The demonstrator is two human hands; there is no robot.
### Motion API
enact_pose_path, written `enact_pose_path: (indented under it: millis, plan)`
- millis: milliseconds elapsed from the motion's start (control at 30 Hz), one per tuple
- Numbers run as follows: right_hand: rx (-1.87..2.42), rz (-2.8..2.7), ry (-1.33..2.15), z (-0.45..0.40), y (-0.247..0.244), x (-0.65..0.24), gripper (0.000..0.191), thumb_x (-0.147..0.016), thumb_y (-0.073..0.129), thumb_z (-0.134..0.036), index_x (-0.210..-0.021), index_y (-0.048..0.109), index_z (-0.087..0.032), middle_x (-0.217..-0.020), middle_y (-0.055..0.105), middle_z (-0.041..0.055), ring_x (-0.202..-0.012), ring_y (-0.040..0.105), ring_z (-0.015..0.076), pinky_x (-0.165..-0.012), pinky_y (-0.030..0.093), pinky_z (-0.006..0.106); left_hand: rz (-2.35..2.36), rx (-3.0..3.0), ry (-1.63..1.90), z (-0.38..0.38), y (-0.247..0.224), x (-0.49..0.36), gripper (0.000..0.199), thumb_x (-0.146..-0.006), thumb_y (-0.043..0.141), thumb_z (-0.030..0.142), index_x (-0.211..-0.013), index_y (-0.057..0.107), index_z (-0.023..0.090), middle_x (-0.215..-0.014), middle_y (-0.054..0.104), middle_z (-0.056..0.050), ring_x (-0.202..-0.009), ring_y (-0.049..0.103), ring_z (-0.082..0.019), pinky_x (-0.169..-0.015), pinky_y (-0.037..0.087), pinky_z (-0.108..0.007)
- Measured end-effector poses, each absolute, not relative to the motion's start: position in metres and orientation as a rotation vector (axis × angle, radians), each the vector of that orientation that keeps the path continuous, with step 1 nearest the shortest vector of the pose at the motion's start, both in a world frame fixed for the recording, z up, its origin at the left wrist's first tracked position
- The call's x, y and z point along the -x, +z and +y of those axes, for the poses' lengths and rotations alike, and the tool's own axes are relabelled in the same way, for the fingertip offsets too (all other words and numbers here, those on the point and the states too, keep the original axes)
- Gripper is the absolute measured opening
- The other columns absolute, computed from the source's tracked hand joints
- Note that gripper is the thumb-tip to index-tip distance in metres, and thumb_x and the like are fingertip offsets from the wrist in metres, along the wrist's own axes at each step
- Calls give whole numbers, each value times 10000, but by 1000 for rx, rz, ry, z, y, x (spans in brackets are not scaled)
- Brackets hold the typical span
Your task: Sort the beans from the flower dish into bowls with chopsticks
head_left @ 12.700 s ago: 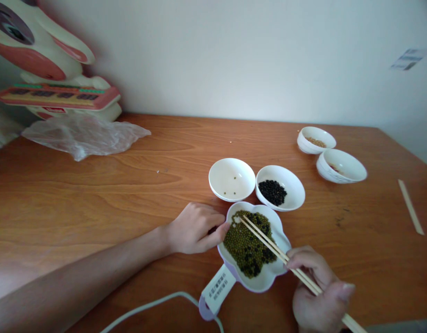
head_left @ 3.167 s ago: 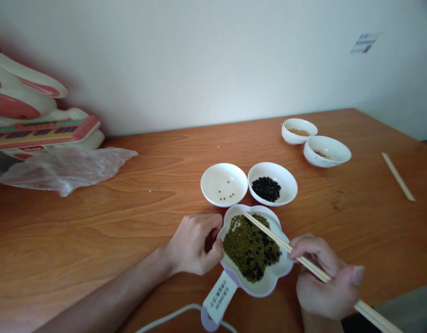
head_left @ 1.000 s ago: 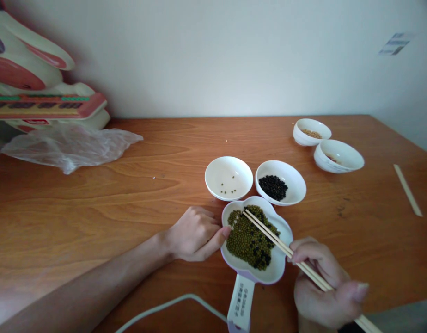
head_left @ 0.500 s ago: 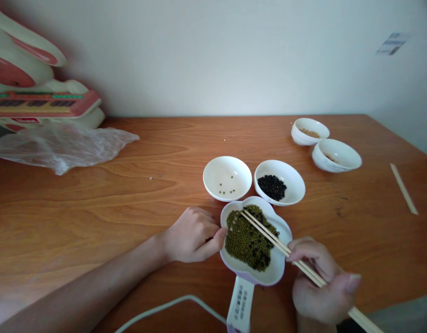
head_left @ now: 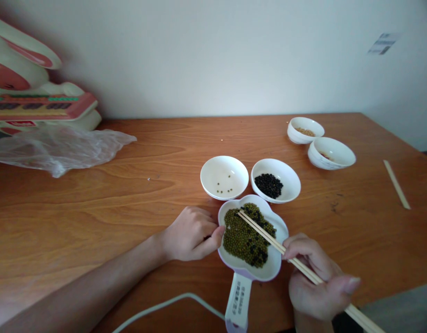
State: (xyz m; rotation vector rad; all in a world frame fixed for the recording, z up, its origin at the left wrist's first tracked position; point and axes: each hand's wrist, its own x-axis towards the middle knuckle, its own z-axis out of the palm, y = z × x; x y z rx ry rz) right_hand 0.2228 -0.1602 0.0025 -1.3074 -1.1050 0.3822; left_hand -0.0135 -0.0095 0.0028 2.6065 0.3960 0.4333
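Observation:
A flower-shaped white dish (head_left: 277, 267) with a handle holds green mung beans (head_left: 236, 238) mixed with black beans. My left hand (head_left: 194, 233) is closed at the dish's left edge, thumb on the rim and the other fingers curled. A pair of chopsticks (head_left: 262, 232) is held in my right hand (head_left: 315, 277), their tips close together among the mung beans; whether a bean is between them is too small to tell. Just behind the dish stand a white bowl (head_left: 224, 167) with a few green beans and another white bowl (head_left: 292, 185) with black beans.
Farther right are a bowl of tan grains (head_left: 296, 137) and a bowl with reddish bits (head_left: 341, 158). A thin wooden strip (head_left: 396, 184) lies at the right. A plastic bag (head_left: 75, 150) and a rabbit-shaped toy piano (head_left: 78, 108) occupy the left. A pale cable (head_left: 158, 303) runs in front.
The whole view has shifted slightly, so things sit a little farther left. The chopstick tips stay at about the same spot in the beans. Both hands keep their hold.

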Motion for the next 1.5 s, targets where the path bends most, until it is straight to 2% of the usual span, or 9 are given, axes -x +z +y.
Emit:
enact_pose_path:
  millis: [200,400,633,1033,1300,1500]
  plan:
    - [1240,-1153,430,-157,6,-222,835,-998,145,-765,-680,673,-203,-633,628,45,-612,609,195,-581,451,341,399,-2605,431,-10,4,14,503,-1088,353,277,-608,473,186,-588,577,-18,-528,495,-126,-571,302,-336]
    - [1288,-1125,441,-155,6,-221,822,-1004,162,-752,-664,666,-198,-637,631,56,-639,624,210,-607,468,356,399,-2604,446,-10,5,14,507,-1086,353,272,-603,476,183,-581,589,-22,-516,497,-122,-566,301,-334]
    - [1345,-1063,460,-153,4,-217,736,-1032,243,-684,-680,677,-204,-630,630,48,-621,598,186,-536,419,317,395,-2603,459,-10,5,14,497,-1085,354,264,-614,490,187,-593,606,-27,-524,519,-127,-570,321,-331]
    - [1307,-1051,453,-157,1,-217,742,-1047,234,-661,-680,694,-208,-653,648,50,-645,611,187,-555,438,322,390,-2609,467,-10,5,13,494,-1084,362,256,-615,501,186,-590,605,-23,-518,509,-126,-567,323,-325]
    - [1153,-986,293,-159,2,-220,727,-1039,276,-656,-686,736,-218,-601,656,56,-585,643,220,-550,473,370,391,-2616,470,-10,6,13,506,-1084,362,261,-601,494,186,-575,582,-21,-516,505,-126,-555,324,-313]
    - [1041,-926,49,-162,-2,-231,729,-1063,207,-592,-757,741,-202,-589,634,46,-551,620,210,-518,427,355,394,-2610,429,-10,3,14,490,-1087,355,267,-620,478,187,-592,567,-15,-533,485,-128,-575,311,-326]
